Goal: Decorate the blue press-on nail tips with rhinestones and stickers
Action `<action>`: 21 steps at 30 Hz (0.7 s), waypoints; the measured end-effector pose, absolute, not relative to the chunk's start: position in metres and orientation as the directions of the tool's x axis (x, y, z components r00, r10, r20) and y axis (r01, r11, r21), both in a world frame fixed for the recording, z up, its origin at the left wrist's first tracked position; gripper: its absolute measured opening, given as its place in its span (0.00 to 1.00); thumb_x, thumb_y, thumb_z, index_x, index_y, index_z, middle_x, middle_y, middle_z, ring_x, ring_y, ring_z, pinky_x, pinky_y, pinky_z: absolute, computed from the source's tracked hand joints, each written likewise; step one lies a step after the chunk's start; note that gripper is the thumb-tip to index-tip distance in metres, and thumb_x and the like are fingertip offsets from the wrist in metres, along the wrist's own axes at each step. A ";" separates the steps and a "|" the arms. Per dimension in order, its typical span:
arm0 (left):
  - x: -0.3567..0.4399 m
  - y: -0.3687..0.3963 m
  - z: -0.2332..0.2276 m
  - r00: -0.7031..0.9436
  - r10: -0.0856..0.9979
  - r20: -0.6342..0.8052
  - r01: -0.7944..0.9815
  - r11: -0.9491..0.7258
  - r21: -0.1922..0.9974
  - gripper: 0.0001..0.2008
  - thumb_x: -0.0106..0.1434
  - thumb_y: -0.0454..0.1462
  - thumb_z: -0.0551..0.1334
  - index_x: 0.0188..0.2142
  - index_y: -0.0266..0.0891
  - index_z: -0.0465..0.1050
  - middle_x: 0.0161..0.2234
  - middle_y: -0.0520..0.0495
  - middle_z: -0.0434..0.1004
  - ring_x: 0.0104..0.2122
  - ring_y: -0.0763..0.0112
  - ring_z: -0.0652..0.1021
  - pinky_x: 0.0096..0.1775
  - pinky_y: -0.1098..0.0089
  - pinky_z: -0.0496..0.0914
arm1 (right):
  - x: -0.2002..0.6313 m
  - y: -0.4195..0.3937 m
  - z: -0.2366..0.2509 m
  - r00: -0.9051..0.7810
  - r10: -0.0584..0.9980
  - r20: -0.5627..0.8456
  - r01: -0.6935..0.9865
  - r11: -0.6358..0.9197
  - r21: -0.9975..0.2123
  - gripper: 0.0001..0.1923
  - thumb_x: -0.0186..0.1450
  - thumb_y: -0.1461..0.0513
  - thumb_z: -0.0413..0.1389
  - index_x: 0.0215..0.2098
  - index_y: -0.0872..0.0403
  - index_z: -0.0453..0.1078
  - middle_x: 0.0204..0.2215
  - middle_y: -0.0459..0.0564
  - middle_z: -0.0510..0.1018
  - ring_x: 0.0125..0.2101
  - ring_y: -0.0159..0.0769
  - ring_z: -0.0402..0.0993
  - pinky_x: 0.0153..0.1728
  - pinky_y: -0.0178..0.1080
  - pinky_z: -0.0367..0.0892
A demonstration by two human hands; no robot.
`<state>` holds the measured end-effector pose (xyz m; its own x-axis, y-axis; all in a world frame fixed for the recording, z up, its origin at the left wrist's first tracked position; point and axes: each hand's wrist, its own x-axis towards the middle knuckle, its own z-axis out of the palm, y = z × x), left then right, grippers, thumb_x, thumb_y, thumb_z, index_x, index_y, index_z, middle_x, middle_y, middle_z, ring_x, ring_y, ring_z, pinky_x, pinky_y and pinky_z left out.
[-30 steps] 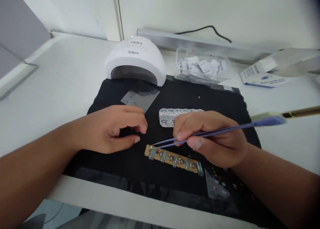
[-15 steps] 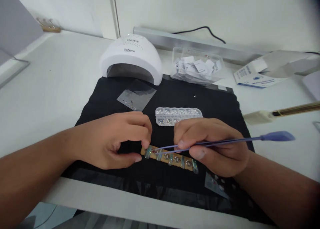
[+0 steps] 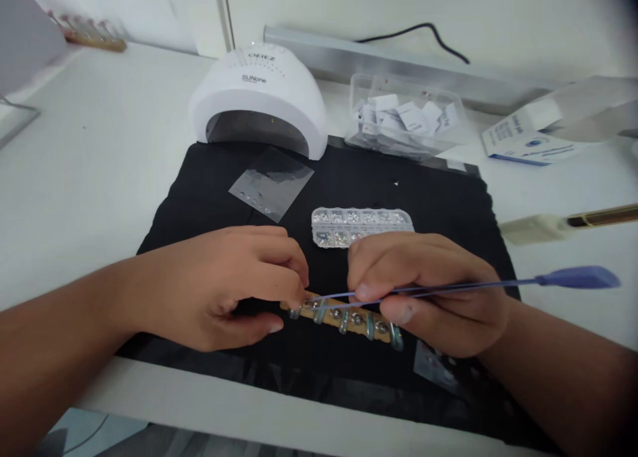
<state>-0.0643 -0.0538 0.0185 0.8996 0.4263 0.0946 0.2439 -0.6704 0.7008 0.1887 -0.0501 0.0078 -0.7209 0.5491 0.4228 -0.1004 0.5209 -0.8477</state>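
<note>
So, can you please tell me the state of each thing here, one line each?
left hand: fingertips pressed on the left end of the strip.
right hand: shut on the purple tweezers.
purple tweezers: tips over the strip.
wooden strip: flat on the black mat, nail tips mounted.
rhinestone case: lying flat.
nail lamp: unlit.
clear box: holds paper slips.

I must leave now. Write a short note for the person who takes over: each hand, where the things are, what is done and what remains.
Left hand: fingertips pressing the left end of the wooden strip on the black mat.
Right hand: pinching purple tweezers, tips over the strip's left end.
Strip carries several nail tips with stones. Rhinestone box lies just behind the hands, nail lamp further back.
Done: stones show on most tips.
Left: cannot tell; tips under the fingers are hidden.
</note>
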 end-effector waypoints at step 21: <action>-0.062 -0.054 0.013 0.906 0.405 0.124 0.234 -0.724 0.649 0.08 0.62 0.28 0.62 0.39 0.40 0.73 0.43 0.47 0.74 0.38 0.71 0.74 0.41 0.68 0.67 | 0.188 -0.049 0.006 -0.724 0.514 0.460 -0.126 0.557 -0.821 0.08 0.71 0.62 0.51 0.35 0.56 0.69 0.25 0.47 0.74 0.26 0.29 0.71 0.28 0.34 0.67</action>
